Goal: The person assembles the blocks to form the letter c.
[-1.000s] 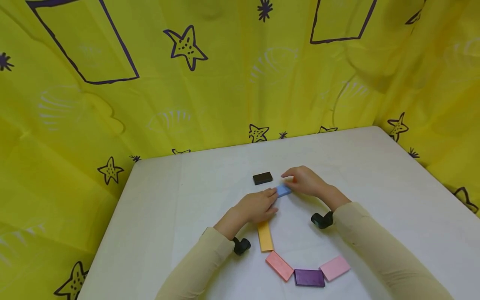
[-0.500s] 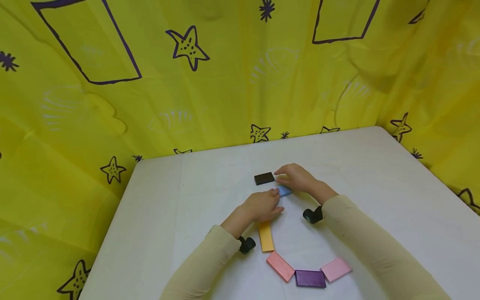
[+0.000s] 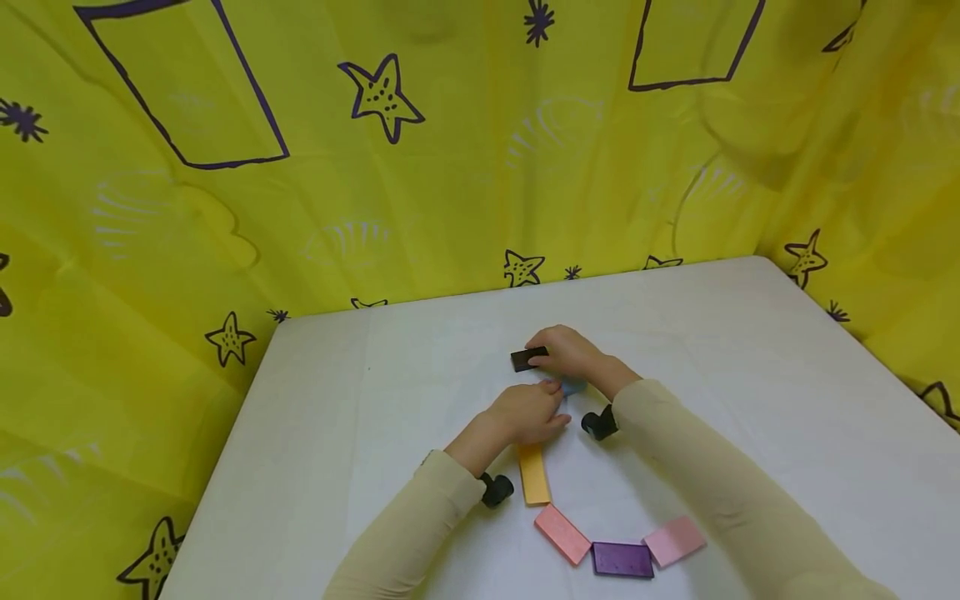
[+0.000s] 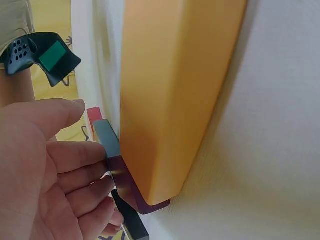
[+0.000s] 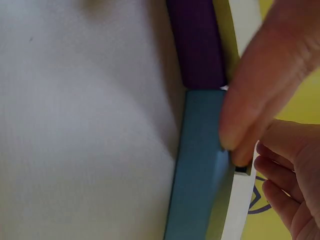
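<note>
My right hand (image 3: 573,352) pinches the right end of a black rectangular block (image 3: 519,361) between thumb and fingers at the back of the table. My left hand (image 3: 525,414) lies palm down with loosely bent fingers, its fingertips touching a blue block (image 3: 573,387). That hand hides a dark purple block (image 5: 197,45) from the head view; in the right wrist view it adjoins the blue block's end. A yellow-orange block (image 3: 534,475) lies flat behind the left thumb. In the left wrist view, a red block (image 4: 93,114) shows beyond the blue one.
A coral block (image 3: 562,534), a purple block (image 3: 622,560) and a pink block (image 3: 675,541) continue the curved row along the table's near side. A yellow curtain (image 3: 450,183) hangs behind the white table (image 3: 390,433).
My right hand has moved left from the blue block to the black block and taken hold of its right end. My left hand has shifted slightly right and stays at the blue block.
</note>
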### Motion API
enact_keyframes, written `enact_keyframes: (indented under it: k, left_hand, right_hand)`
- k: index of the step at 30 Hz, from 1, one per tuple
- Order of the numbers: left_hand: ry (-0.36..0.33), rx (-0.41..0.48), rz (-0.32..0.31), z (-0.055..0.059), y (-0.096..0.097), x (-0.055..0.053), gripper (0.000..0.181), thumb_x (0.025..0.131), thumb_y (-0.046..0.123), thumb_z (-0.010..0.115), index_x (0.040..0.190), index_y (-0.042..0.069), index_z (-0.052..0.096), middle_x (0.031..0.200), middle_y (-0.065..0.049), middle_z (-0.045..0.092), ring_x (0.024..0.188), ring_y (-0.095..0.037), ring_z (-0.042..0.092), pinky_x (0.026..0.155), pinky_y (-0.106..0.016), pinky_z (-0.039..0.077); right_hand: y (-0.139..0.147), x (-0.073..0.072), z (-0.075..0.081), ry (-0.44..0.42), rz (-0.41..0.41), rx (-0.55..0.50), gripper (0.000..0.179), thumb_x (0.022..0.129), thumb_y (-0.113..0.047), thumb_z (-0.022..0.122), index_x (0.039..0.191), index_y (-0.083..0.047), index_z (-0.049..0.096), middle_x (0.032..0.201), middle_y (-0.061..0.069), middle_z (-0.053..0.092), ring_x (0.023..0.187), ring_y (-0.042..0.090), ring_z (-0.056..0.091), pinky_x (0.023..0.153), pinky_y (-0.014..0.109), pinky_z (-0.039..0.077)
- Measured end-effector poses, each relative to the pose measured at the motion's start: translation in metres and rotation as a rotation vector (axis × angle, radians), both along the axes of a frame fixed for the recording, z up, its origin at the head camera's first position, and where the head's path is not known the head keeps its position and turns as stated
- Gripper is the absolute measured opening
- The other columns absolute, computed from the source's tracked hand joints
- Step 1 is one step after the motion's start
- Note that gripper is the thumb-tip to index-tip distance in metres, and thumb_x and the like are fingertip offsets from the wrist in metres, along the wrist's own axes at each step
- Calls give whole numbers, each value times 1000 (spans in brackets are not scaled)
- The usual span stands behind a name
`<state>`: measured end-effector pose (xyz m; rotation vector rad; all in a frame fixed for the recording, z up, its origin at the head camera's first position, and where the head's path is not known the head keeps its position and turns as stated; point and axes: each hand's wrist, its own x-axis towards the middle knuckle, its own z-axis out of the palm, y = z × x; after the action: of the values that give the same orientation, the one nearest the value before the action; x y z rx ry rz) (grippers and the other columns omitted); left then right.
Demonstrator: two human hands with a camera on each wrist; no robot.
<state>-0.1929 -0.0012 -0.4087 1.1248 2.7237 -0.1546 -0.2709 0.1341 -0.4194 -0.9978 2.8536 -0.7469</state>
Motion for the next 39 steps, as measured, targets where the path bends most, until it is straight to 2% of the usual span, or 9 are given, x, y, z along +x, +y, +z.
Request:
enact_keyframes:
  k: [5, 17, 24, 33, 39]
  left_hand:
    - [-1, -3, -2, 0, 1, 1, 52, 97, 40, 40, 136, 6, 45, 141, -5, 40, 121, -16, 45, 91, -29, 43]
    - [5, -28, 3, 1, 2, 0, 54, 97, 41, 39, 137, 6, 43, 141, -4, 39, 125, -15, 40, 95, -28, 40]
    - [4, -39, 3, -2, 2, -3, 54, 97, 41, 39, 138, 6, 42, 142, -4, 39, 127, -14, 38, 95, -27, 39]
    - [-11, -31, 8, -1, 2, -4, 53, 97, 41, 39, 137, 7, 44, 142, -3, 38, 127, -14, 37, 97, -26, 37]
    - [-6, -34, 6, -3, 2, -4, 52, 97, 41, 39, 136, 8, 45, 142, -3, 38, 128, -14, 37, 97, -26, 37]
  right_hand:
    - [-4, -1, -1, -21, 45, 56, 18, 85, -9, 66, 101, 0, 68, 101, 10, 66, 95, 26, 60, 87, 40, 45]
    - [11, -4, 3, -9, 28, 82, 16, 83, -6, 67, 97, 1, 70, 98, 11, 67, 94, 27, 61, 86, 41, 45]
    - [25, -5, 4, -27, -46, 87, 16, 82, -7, 68, 97, 0, 70, 98, 10, 67, 94, 27, 59, 88, 42, 44]
    - [44, -7, 3, 11, -55, 81, 15, 81, -4, 68, 94, 3, 70, 95, 15, 67, 93, 31, 61, 85, 43, 46]
    - [54, -9, 3, -1, -73, 88, 14, 81, -5, 68, 93, 3, 71, 94, 14, 67, 91, 30, 61, 84, 43, 46]
